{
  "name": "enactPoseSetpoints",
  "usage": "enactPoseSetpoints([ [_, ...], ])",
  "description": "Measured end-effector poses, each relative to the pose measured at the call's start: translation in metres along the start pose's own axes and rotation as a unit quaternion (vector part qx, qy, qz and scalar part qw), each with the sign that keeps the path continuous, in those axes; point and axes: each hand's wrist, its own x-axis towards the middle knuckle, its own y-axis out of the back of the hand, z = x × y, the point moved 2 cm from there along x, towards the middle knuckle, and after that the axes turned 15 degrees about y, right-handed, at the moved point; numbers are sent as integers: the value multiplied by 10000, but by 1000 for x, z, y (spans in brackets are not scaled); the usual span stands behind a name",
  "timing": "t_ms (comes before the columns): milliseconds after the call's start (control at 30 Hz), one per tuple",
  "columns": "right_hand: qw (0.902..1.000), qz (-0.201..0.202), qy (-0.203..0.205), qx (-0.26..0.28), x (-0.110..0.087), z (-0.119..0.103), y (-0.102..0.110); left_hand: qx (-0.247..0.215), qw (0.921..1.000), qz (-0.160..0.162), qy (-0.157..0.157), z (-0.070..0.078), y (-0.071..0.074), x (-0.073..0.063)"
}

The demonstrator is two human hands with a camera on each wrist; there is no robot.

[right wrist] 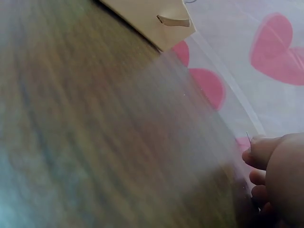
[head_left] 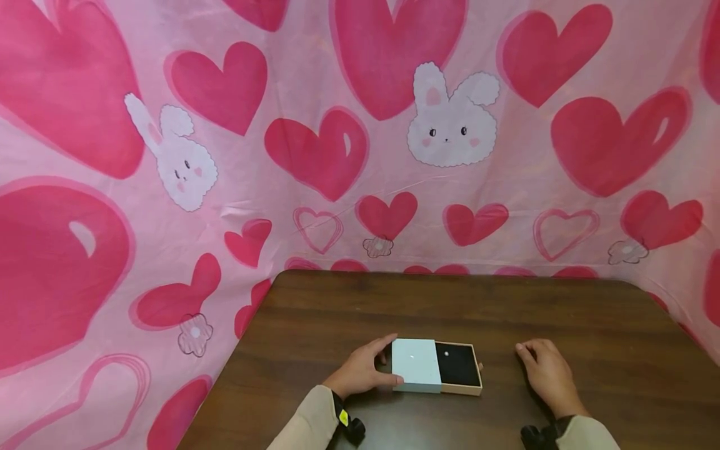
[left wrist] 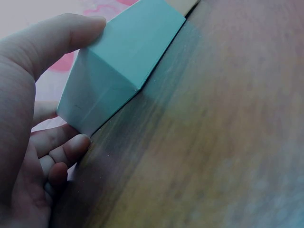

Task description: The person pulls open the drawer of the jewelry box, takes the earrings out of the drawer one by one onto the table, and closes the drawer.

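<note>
The box (head_left: 415, 372) is lying on the surface (head_left: 433, 428), its tray (head_left: 461, 370) protruding toward the right hand (head_left: 547, 374) and showing a white bead (head_left: 447, 354). The left hand (head_left: 361, 370) is gripping the box's opposite end, probably steadying it. Well apart from the box, the right hand is apparently pinching a thin pin (right wrist: 248, 138).

Screened-off indoor nook, pink heart-and-bunny cloth (head_left: 306, 75) hung behind, brown wooden table (head_left: 360, 306)

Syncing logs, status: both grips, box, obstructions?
Left grip holds white sleeve. Right grip pinches thin pin-like piece. Drawer partly out, small white dot on black lining. No obstruction visible.
</note>
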Motion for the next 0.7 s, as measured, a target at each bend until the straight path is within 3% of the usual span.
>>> enactPoseSetpoints([
  [700, 9997, 183, 173, -70, 1, 1, -3, -104, 9997, -34, 222, 0, -2, 1],
])
